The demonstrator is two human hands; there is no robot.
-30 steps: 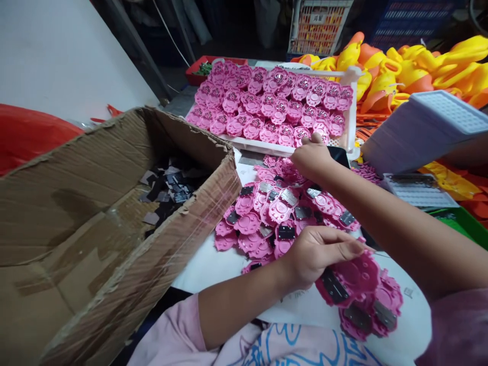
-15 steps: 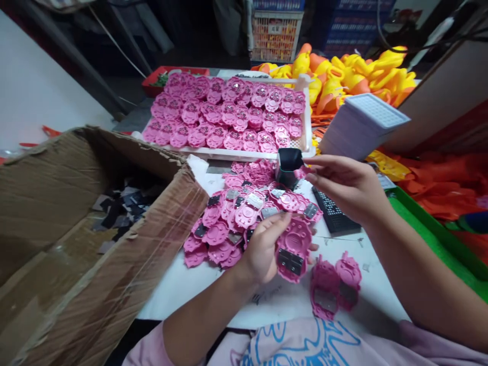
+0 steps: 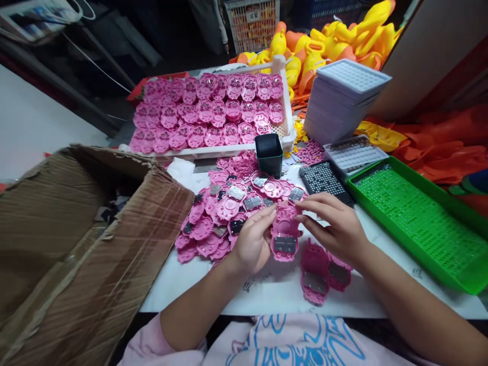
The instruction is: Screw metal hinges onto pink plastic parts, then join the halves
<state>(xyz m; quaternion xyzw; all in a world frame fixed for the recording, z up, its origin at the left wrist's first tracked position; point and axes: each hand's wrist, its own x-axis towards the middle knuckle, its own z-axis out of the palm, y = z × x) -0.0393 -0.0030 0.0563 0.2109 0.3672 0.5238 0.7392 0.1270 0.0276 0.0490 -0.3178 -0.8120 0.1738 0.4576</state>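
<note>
1. Your right hand (image 3: 339,229) has come back — half a second ago it was beside the black cup (image 3: 271,165) with a small pink piece in its fingers, and before that it was reaching toward the far end of the heap of pink parts (image 3: 231,203).
2. Now its thumb and forefinger are at the upper right edge of the pink casing (image 3: 285,226). You have them drawn close together there, but I cannot tell whether they grip that edge or hold a small piece against it.
3. Your left hand (image 3: 253,241) has the casing gripped by its left side, the grey plate (image 3: 285,244) toward you. The casing is raised in front of the heap, above and left of the two pink casings (image 3: 315,262) lying on the bench (image 3: 366,295).
4. I judge that the reach is over and you are at a fitting or adjusting step — both hands now work at one casing.
5. Writing: the white crate (image 3: 244,30) at the back carries a crate label (image 3: 253,15) with dark characters, too small to read surely. The faint marks on the white bench covering and the blue shirt print (image 3: 305,340) give me no legible word, and I can make out no brand.
</note>
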